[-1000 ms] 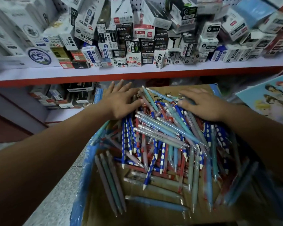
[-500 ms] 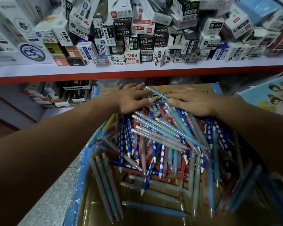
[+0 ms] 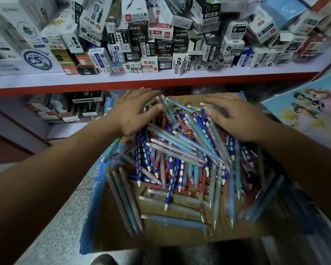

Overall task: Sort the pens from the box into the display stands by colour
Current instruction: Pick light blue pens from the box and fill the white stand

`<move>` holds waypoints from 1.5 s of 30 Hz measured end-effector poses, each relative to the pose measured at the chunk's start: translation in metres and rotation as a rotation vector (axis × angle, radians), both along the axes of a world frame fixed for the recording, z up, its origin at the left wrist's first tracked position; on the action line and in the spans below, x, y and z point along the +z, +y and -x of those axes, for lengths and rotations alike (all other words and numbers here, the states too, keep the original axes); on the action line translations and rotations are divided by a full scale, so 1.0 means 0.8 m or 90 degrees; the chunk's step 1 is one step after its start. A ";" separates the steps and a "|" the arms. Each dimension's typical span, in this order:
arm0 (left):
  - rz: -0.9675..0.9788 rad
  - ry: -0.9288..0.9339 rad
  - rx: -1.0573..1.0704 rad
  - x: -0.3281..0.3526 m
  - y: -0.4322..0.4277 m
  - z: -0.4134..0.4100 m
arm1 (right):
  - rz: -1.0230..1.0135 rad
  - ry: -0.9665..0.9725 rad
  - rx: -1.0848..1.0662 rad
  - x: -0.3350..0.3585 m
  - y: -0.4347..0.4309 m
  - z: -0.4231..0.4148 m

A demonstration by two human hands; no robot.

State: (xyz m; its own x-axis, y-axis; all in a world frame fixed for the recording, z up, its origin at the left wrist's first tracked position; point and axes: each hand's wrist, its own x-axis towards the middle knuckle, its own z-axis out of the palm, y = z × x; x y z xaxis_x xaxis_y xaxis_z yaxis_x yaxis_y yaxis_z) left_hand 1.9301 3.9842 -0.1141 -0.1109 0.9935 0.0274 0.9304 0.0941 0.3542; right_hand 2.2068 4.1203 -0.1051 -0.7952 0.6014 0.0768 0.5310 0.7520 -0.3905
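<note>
Drawn slightly wider apart than before: left hand and right hand, fingers straight, palms pressing the heap's far end. Mixed blue, red and grey pens piled in the cardboard box; beyond, a shelf of small cartons.

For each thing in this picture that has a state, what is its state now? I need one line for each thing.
left hand: open, fingers spread, resting flat on the pens
right hand: open, lying flat on the pens
pens: loose, colours mixed, heaped in the box
box: open at the top, pens inside
cartons on the shelf: closed, stacked untidily
</note>
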 end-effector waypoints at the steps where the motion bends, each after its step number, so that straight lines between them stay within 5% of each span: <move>1: -0.011 0.000 0.004 0.003 -0.017 -0.004 | -0.010 0.006 -0.010 0.004 -0.014 -0.013; 17: 0.078 0.004 0.203 -0.050 -0.290 -0.139 | 0.113 -0.036 -0.229 -0.044 -0.218 -0.175; 31: 0.107 0.107 0.171 -0.076 -0.280 -0.166 | 0.114 -0.124 -0.247 -0.066 -0.247 -0.158; 45: 0.079 0.074 0.217 -0.076 -0.257 -0.191 | 0.128 -0.051 -0.270 -0.073 -0.246 -0.151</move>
